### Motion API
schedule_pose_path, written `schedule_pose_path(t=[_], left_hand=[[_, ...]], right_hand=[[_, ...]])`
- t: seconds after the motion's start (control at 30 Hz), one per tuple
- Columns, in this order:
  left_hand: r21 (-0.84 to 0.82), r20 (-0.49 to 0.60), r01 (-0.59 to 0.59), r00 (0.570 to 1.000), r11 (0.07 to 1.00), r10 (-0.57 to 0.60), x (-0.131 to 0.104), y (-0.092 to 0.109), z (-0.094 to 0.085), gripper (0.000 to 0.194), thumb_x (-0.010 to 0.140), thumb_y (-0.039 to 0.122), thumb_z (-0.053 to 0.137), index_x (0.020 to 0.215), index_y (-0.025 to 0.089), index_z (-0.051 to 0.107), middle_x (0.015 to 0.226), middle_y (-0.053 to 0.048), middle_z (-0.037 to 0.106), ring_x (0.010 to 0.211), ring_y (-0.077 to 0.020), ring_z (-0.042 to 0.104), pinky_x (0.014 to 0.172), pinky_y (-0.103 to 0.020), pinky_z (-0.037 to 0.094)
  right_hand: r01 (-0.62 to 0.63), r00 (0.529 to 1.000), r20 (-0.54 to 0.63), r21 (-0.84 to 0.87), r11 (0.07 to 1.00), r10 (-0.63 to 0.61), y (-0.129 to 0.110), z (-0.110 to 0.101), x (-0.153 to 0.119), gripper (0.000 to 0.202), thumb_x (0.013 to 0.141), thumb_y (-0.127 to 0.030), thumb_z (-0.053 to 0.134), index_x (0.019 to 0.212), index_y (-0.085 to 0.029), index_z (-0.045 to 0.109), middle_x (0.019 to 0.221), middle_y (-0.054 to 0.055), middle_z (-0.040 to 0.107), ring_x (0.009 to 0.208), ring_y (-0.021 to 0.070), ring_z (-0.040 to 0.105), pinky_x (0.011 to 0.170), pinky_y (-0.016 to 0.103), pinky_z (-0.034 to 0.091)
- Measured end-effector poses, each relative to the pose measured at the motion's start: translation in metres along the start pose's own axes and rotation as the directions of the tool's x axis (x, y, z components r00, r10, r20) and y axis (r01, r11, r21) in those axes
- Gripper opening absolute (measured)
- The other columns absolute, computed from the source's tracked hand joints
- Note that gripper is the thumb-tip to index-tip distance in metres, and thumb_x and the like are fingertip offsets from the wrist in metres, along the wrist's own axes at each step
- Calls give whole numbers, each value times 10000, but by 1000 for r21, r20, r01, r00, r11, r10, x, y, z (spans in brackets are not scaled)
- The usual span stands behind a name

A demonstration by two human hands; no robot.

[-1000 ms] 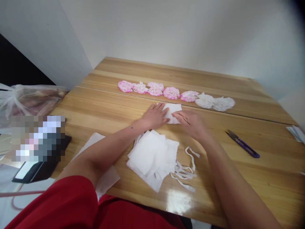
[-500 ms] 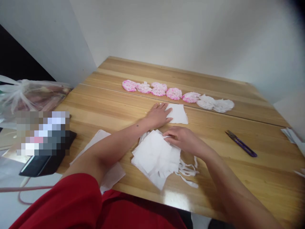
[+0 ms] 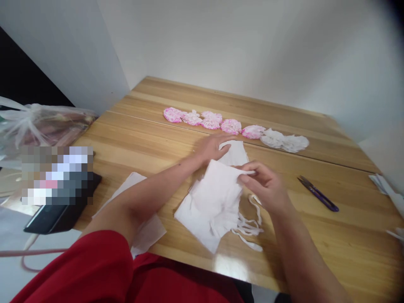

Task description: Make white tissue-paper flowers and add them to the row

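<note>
Between the thumb and fingers of my right hand [image 3: 263, 185] is the corner of a white tissue sheet [image 3: 221, 172], lifted above the pile. Under it lies a loose pile of white tissue squares [image 3: 202, 219], with thin torn strips [image 3: 251, 227] at its right side. My left hand [image 3: 217, 147] hovers with fingers stretched at the left edge of a small stack of white tissue squares [image 3: 235, 152] farther back. That hand holds nothing, and whether it touches the stack I cannot tell.
A row of pink-edged tissue flowers [image 3: 211, 120] and white ones [image 3: 284, 140] crosses the back. Purple thread snips [image 3: 318, 193] lie at the right. More tissue [image 3: 148, 235] is under my left forearm. A dark phone-like device [image 3: 59, 210] and a plastic bag [image 3: 47, 126] stand left.
My right hand has taken a tissue sheet from the pile and raised it, moving slightly right. My left hand has lifted from flat on the small stack.
</note>
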State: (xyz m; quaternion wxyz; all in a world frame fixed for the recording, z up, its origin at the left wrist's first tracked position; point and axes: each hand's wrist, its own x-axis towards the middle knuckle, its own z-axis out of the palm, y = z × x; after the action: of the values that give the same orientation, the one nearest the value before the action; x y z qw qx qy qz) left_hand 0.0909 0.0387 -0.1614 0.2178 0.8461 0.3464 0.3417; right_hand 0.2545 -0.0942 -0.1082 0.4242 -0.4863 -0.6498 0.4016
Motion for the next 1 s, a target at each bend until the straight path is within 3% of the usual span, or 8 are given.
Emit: schedule_pose_path(t=[0.17,0.27,0.37,0.43,0.5,0.63,0.83,1.0], left_hand=[[-181,-3,-4,1000,984,3,-1,-5,3,353,911,323,489,1164,178,688,1258,-57,672,1225,-210,567,1098,-324,393],[-343,-44,46,997,938,-66,-1,-7,8,343,897,312,511,1112,128,704,1210,-102,688,1162,-227,603,1042,-338,431],[-586,-15,122,987,801,-161,0,-2,7,352,891,316,528,1114,95,688,1082,-129,727,1054,-209,651,970,-343,471],[-749,72,159,985,644,-159,0,7,2,393,880,350,562,1174,106,656,1038,-123,735,977,-191,673,932,-337,490],[-858,205,242,970,453,-131,-2,17,-6,463,869,426,587,1230,139,626,1071,-123,728,931,-184,686,895,-328,508],[-816,532,547,837,188,-128,-3,25,-15,673,844,707,440,1151,158,678,1076,-147,731,869,-235,706,791,-368,544],[-784,596,614,786,89,-165,4,5,-2,836,759,846,355,929,124,741,937,-139,764,931,-276,706,840,-365,542],[-834,484,520,850,186,-206,-2,5,4,548,619,551,805,939,115,721,968,-125,757,850,-225,704,818,-336,532]], right_hand=[[164,964,-211,-5,986,-161,-18,-13,-10,148,832,-403,676,910,-278,665,885,39,720,749,194,663,653,322,529],[201,976,119,-166,965,-183,-33,-13,-10,97,862,-330,643,927,-283,697,936,33,739,844,193,688,756,324,537],[168,914,400,-217,962,-69,-33,-7,-3,133,883,-313,602,938,-269,715,922,23,747,841,173,692,766,296,528],[71,957,290,-178,981,-16,-21,-5,3,166,875,-365,606,926,-249,712,891,23,739,821,173,679,745,292,522],[-28,999,33,-81,996,31,-3,-5,10,204,833,-425,639,878,-234,695,763,1,696,694,152,629,644,270,500],[-162,960,-211,111,981,182,26,-8,20,251,751,-469,694,827,-231,675,684,-31,637,607,123,556,603,254,475],[-216,865,-409,224,950,293,42,-14,25,260,702,-447,725,808,-218,662,728,-25,658,620,116,562,598,244,480],[-206,839,-445,271,940,312,46,-15,26,285,670,-458,757,760,-214,641,692,-41,654,594,109,568,578,238,491]])
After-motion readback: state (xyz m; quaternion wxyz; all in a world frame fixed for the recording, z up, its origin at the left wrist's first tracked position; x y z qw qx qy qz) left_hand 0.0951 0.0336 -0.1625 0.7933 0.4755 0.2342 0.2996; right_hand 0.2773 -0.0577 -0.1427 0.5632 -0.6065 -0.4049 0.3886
